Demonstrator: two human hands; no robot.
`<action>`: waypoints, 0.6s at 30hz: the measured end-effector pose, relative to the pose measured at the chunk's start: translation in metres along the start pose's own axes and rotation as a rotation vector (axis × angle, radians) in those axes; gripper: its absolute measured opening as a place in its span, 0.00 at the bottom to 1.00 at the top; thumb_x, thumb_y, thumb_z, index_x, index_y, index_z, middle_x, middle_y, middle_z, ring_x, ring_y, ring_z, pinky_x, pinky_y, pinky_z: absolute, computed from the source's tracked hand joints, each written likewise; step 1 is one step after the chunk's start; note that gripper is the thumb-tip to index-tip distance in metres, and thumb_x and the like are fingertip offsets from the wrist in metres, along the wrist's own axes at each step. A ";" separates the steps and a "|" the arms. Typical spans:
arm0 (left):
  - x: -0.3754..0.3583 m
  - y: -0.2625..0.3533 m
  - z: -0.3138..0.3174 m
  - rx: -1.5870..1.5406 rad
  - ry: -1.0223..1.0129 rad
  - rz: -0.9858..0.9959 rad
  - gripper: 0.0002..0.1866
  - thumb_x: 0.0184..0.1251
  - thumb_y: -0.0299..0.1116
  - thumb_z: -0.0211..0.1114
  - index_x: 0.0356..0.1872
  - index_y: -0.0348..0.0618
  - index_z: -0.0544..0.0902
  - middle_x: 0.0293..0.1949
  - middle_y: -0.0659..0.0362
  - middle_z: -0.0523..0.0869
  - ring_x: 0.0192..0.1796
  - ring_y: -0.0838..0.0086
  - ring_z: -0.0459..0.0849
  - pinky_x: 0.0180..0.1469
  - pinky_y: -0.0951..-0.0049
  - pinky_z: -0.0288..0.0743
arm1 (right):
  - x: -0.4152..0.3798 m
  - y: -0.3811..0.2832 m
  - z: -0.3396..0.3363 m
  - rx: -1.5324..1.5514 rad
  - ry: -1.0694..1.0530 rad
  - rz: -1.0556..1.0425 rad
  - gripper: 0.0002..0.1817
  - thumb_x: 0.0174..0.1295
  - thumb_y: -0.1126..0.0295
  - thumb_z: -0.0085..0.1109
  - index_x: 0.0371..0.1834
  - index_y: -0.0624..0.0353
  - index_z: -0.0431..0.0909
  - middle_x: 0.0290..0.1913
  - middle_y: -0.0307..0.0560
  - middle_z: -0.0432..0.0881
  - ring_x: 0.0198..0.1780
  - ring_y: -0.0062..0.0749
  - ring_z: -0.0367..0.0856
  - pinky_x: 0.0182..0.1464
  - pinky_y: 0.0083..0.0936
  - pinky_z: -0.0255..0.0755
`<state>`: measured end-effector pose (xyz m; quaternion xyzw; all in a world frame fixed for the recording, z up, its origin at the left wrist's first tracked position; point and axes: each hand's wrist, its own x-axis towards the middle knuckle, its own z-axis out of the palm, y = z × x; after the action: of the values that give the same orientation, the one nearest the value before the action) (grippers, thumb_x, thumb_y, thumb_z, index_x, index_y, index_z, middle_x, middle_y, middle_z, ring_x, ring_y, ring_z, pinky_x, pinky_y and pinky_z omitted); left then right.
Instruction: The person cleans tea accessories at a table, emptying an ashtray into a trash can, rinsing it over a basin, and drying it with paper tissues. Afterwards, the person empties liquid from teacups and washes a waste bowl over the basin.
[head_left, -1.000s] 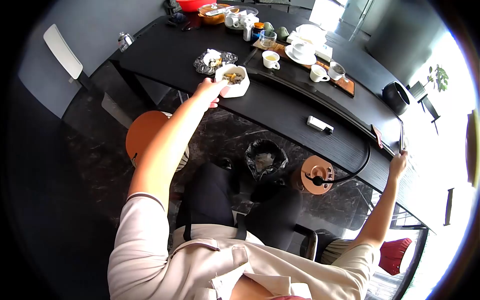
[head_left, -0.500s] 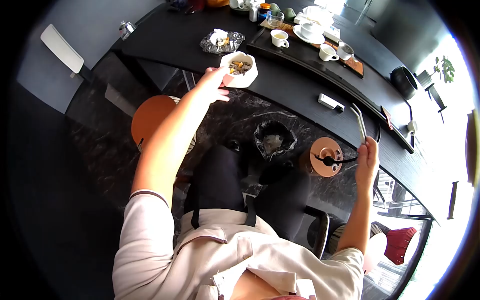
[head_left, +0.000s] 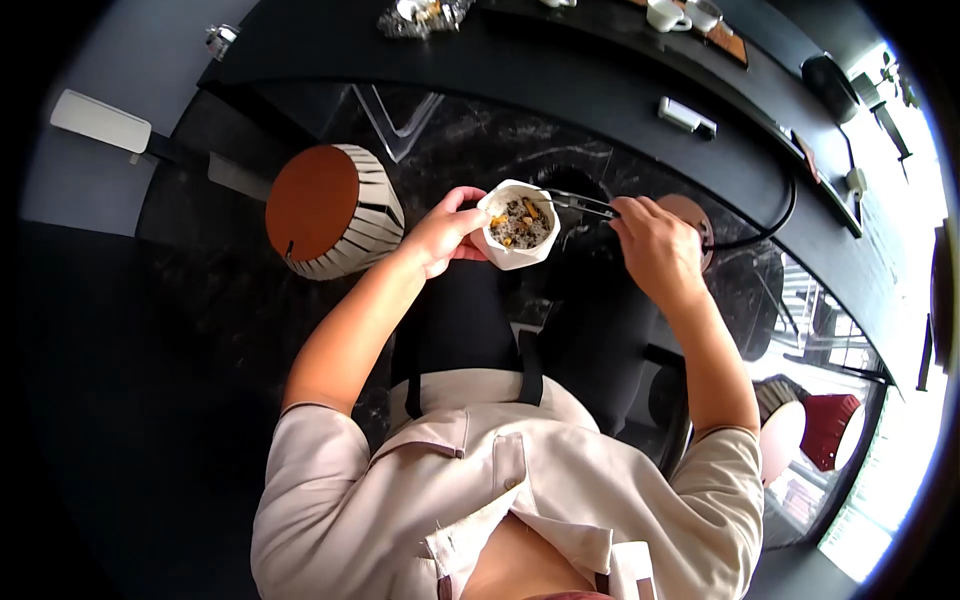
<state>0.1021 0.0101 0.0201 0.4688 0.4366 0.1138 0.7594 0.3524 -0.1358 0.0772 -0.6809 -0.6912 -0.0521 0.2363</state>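
My left hand grips a white faceted ashtray by its left side, thumb at the rim. Grey ash and several orange cigarette butts lie inside it. From the right, my right hand pinches a pair of metal tongs, whose tips reach over the ashtray's upper right rim. The ashtray is held above my lap, in front of the black table. Behind the tongs and ashtray, the dark bin on the floor is mostly hidden.
A stool with a brown top stands at the left. On the black table are a white rectangular device, a white cup and a crumpled clear dish. A black cable curves near the right hand.
My left hand has brought the ashtray from the table edge toward my body. My right hand has swung the tongs left to its rim. The view has tipped downward.
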 end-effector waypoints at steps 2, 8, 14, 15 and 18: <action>0.020 -0.022 -0.004 0.026 -0.004 -0.058 0.27 0.61 0.37 0.59 0.62 0.48 0.64 0.50 0.54 0.79 0.46 0.66 0.83 0.50 0.60 0.79 | -0.012 0.003 0.034 -0.038 -0.117 0.047 0.06 0.59 0.68 0.60 0.37 0.55 0.76 0.30 0.42 0.79 0.33 0.39 0.83 0.31 0.33 0.76; 0.083 -0.062 -0.009 0.040 0.021 -0.214 0.26 0.63 0.36 0.57 0.63 0.49 0.64 0.52 0.55 0.78 0.48 0.64 0.82 0.52 0.55 0.77 | -0.034 0.022 0.120 -0.021 -0.182 0.168 0.06 0.60 0.67 0.58 0.37 0.54 0.76 0.30 0.43 0.80 0.32 0.41 0.83 0.31 0.33 0.78; 0.137 -0.082 -0.002 0.066 0.014 -0.266 0.25 0.63 0.36 0.57 0.62 0.50 0.65 0.52 0.56 0.77 0.48 0.67 0.81 0.51 0.57 0.77 | -0.048 0.046 0.172 0.043 -0.232 0.406 0.07 0.62 0.66 0.56 0.35 0.56 0.73 0.33 0.46 0.81 0.33 0.48 0.83 0.32 0.39 0.77; 0.145 -0.085 0.002 0.078 0.012 -0.259 0.26 0.63 0.37 0.59 0.62 0.50 0.65 0.52 0.56 0.77 0.48 0.67 0.81 0.51 0.57 0.77 | -0.050 0.050 0.177 0.039 -0.244 0.422 0.07 0.62 0.66 0.56 0.35 0.56 0.73 0.33 0.46 0.81 0.33 0.48 0.83 0.32 0.39 0.77; 0.168 -0.095 0.010 0.096 -0.012 -0.268 0.27 0.61 0.37 0.61 0.61 0.50 0.66 0.51 0.57 0.77 0.48 0.67 0.80 0.50 0.58 0.77 | -0.054 0.066 0.192 -0.011 -0.319 0.471 0.06 0.64 0.66 0.55 0.40 0.54 0.76 0.37 0.44 0.82 0.35 0.48 0.83 0.33 0.39 0.76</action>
<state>0.1872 0.0513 -0.1486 0.4430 0.4955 -0.0125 0.7471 0.3645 -0.1057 -0.1303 -0.8235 -0.5424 0.1083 0.1264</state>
